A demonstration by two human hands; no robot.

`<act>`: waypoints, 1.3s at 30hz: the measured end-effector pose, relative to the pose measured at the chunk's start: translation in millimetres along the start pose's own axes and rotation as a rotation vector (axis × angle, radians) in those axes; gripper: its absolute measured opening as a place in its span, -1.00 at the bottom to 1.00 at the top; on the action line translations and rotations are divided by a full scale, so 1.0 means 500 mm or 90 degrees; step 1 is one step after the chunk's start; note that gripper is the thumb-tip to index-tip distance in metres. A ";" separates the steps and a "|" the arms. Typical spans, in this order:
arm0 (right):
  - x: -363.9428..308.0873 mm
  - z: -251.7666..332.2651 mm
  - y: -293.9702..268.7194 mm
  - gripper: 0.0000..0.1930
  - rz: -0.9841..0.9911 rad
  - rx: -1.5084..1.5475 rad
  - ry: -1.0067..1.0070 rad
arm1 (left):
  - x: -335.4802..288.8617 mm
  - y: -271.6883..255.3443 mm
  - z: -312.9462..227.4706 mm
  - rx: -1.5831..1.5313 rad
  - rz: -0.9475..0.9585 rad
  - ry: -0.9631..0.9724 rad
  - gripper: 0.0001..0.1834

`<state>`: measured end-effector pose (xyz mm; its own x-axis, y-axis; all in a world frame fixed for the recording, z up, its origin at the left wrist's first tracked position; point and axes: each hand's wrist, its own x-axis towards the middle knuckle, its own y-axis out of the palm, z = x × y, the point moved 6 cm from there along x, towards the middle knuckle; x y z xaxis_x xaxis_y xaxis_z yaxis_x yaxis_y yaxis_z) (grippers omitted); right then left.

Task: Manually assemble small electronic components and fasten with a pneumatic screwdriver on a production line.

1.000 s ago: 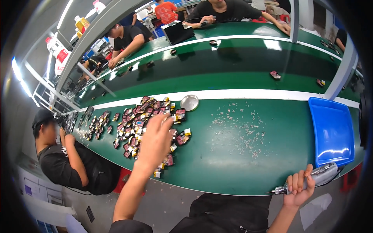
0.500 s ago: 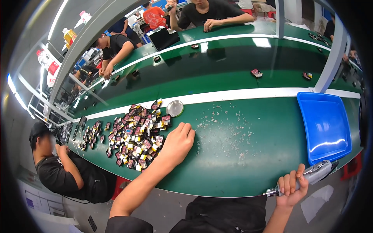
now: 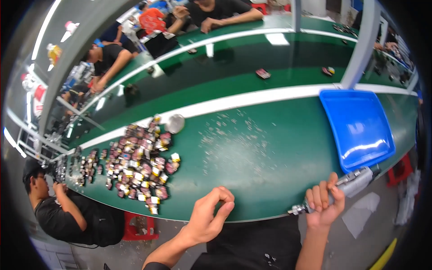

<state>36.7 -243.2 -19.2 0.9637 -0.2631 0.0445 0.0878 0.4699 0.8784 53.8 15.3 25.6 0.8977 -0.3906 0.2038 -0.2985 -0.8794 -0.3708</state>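
My left hand (image 3: 210, 216) hovers at the front edge of the green worktable (image 3: 270, 180), thumb and fingertips curled together in a pinch. Whatever lies between those fingertips, if anything, is too small to make out. In my right hand (image 3: 322, 207) is a grey electric screwdriver (image 3: 353, 185), gripped around its body with its tip pointing left past the table's edge. A large heap of small black parts (image 3: 139, 162) with pink, white and yellow patches covers the left of the table. Tiny pale bits (image 3: 236, 139) are scattered across the middle.
At the right stands a blue plastic tray (image 3: 362, 130). A round shallow metal dish (image 3: 174, 123) sits behind the heap. Beyond a white rail (image 3: 252, 97) runs a dark belt with a few parts on it. Co-workers sit at the left and across; a red stool (image 3: 139, 227) is below left.
My left hand has come back from beside the heap toward the table's front edge. The whole view has shifted, and my right hand keeps its hold on the screwdriver.
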 end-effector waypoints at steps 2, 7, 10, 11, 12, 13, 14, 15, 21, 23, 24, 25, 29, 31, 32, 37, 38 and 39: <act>-0.006 -0.008 0.031 -0.93 0.015 0.069 0.003 | -0.023 0.044 0.008 -0.297 -0.012 -0.102 -0.83; -0.037 -0.003 0.109 -0.90 0.046 0.120 -0.042 | -0.042 0.129 0.024 -0.575 0.040 -0.119 -0.74; -0.046 0.005 0.123 -0.90 0.053 0.104 -0.077 | -0.044 0.157 0.017 -0.666 0.063 -0.124 -0.74; -0.050 0.010 0.126 -0.89 0.065 0.095 -0.089 | -0.043 0.165 0.012 -0.670 0.074 -0.123 -0.73; -0.052 0.006 0.125 -0.89 0.062 0.095 -0.085 | -0.045 0.166 0.008 -0.668 0.080 -0.120 -0.73; -0.053 0.004 0.125 -0.90 0.065 0.100 -0.084 | -0.047 0.168 0.006 -0.668 0.077 -0.124 -0.73; -0.054 0.002 0.126 -0.90 0.068 0.105 -0.084 | -0.048 0.170 0.003 -0.669 0.082 -0.130 -0.72; -0.056 0.000 0.127 -0.90 0.066 0.106 -0.081 | -0.050 0.171 0.001 -0.671 0.088 -0.135 -0.72; -0.057 0.002 0.122 -0.91 0.067 0.093 -0.078 | -0.049 0.173 0.004 -0.646 0.096 -0.122 -0.73; -0.056 0.000 0.126 -0.91 0.083 0.088 -0.080 | -0.052 0.165 0.003 -0.625 0.086 -0.143 -0.74; -0.056 0.001 0.126 -0.91 0.083 0.088 -0.080 | -0.052 0.165 0.003 -0.610 0.084 -0.160 -0.74; -0.057 0.003 0.127 -0.90 0.087 0.078 -0.083 | -0.050 0.164 0.000 -0.610 0.084 -0.161 -0.74; -0.061 0.013 0.122 -0.90 0.098 0.040 -0.097 | -0.040 0.154 -0.014 -0.355 0.024 -0.071 -0.76; -0.063 0.013 0.120 -0.90 0.097 0.038 -0.100 | -0.037 0.152 -0.023 -0.234 -0.008 -0.023 -0.73; -0.063 0.012 0.118 -0.90 0.097 0.033 -0.104 | -0.037 0.155 -0.022 -0.232 -0.016 -0.011 -0.74; -0.058 0.013 0.101 -0.90 0.072 0.045 -0.102 | -0.032 0.168 -0.016 -0.254 0.006 -0.032 -0.78; -0.056 0.012 0.097 -0.89 0.061 0.053 -0.101 | -0.028 0.172 -0.014 -0.253 0.018 -0.051 -0.78; -0.054 0.010 0.094 -0.89 0.060 0.054 -0.101 | -0.024 0.175 -0.012 -0.251 0.030 -0.069 -0.76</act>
<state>13.7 -218.5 23.3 0.9143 -0.3538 0.1971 -0.0292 0.4277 0.9034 14.9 -58.5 -4.1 0.9026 -0.4209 0.0901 -0.4228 -0.9062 0.0022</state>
